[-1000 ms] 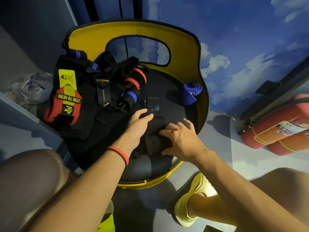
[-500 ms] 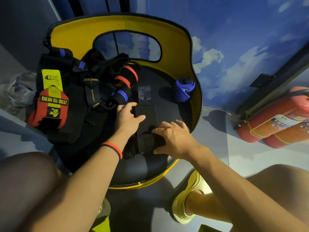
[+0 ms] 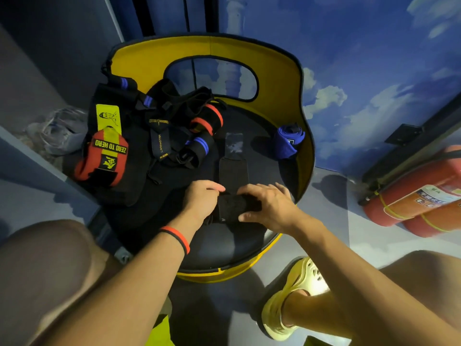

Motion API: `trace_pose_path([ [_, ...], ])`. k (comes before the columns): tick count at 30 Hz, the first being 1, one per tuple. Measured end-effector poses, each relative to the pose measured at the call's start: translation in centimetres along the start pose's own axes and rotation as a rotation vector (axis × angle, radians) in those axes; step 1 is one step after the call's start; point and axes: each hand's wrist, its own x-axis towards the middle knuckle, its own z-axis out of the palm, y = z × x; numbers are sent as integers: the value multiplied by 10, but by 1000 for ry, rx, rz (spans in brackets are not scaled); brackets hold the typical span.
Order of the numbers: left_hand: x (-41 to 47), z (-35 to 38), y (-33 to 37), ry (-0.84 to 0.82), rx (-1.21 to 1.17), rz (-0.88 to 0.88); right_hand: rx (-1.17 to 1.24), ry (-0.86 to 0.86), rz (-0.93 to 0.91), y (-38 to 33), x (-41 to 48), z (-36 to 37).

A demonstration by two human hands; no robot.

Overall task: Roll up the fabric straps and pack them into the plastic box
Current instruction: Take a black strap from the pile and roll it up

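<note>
**Black strap part-rolled on the seat, both hands on the roll**

I worked over the seat (image 3: 224, 248) of a yellow-backed chair. The black strap (image 3: 232, 206) lay on the seat, near its middle. Its near end was wound into a short roll and its tail ran flat toward the far side, ending in a grey patch (image 3: 234, 144).

My left hand (image 3: 203, 201) pinched the roll's left end, fingers curled in against it. My right hand (image 3: 269, 208) gripped the roll from the right, fingers laid over the top and thumb on the near side. Both hands were closed on the strap. A red and black band (image 3: 175, 238) sat on my left wrist.

A blue roll (image 3: 289, 141) rested at the far right of the seat, against the yellow back (image 3: 249, 53), well apart from my hands. A pile (image 3: 174, 136) of unrolled straps covered the far left of the seat, some black with blue or red stripes. A red and yellow wrap (image 3: 104, 156) printed ZERO TO HERO lay on the pile's left edge.

Something clear and crumpled (image 3: 57, 131) lay on the floor to the far left. I could not tell whether it was the box. Two red extinguishers (image 3: 411, 198) lay on the floor at right. My yellow shoe (image 3: 294, 295) was on the floor near the chair's right side.
</note>
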Motion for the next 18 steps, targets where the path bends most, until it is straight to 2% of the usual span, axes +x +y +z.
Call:
trace_pose_path([
  [4, -17, -9, -5, -96, -282, -20, 4, -36, 27, -1, 6, -3],
  [9, -39, -19, -21, -163, -192, 77, 16, -25, 75, -5, 8, 6],
  [12, -41, -24, -27, -146, -111, 108, -29, 0, 77, -5, 4, 11],
  [15, -43, -26, -31, -123, -68, 129, -14, 3, 32, -5, -4, 17],
  [18, -43, -23, -35, -141, -107, 74, 17, 112, -71, -5, -16, 21],
])
